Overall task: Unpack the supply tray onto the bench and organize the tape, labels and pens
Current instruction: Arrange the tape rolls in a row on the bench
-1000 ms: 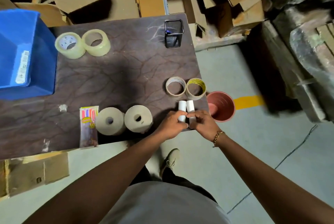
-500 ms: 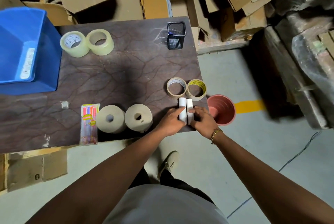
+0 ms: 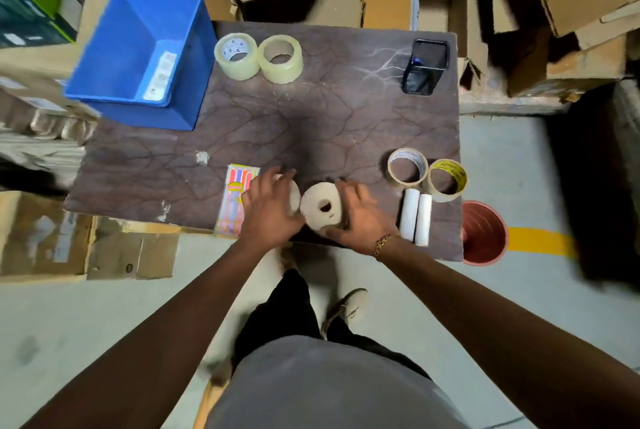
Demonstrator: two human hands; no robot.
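On the brown bench (image 3: 311,123), my left hand (image 3: 268,212) curls over the left beige paper roll (image 3: 295,194), which it mostly hides. My right hand (image 3: 358,217) grips the right beige roll (image 3: 317,210) from its right side, thumb at the near edge. Two white label rolls (image 3: 416,215) lie side by side to the right, untouched. Behind them stand a pale tape ring (image 3: 407,167) and a yellow-printed tape ring (image 3: 447,179). A pack of pens (image 3: 235,200) lies left of my left hand. Two clear tape rolls (image 3: 258,57) sit at the back.
The blue supply tray (image 3: 138,58) stands at the back left of the bench. A black mesh pen holder (image 3: 425,66) stands at the back right corner. A red bucket (image 3: 483,233) sits on the floor at the bench's right front corner. Cardboard boxes surround the bench.
Both hands let go of the white label rolls and moved left onto the two beige rolls. The head camera shifted left too.
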